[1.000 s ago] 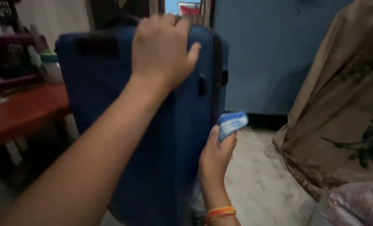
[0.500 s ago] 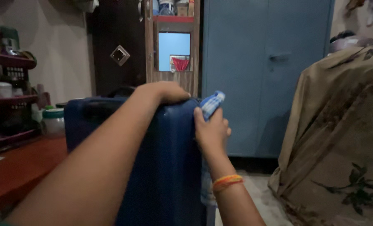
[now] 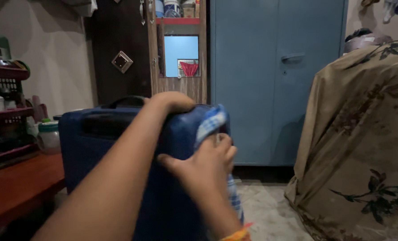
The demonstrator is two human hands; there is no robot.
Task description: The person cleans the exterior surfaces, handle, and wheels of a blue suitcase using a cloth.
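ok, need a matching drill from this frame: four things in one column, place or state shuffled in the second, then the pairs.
1. dark blue hard-shell suitcase
2. blue-and-white checked cloth
3. tall blue metal cupboard
4. left hand

A. doors shut, at the back wall
B. resting on the suitcase's top edge
C. standing upright
D. pressed on the suitcase's corner by the right hand

Pairs: 1-C, 2-D, 3-A, 4-B

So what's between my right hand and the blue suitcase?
A blue-and-white checked cloth: the head view shows the right hand pressing it against the upper corner of the suitcase, while the left hand rests on top.
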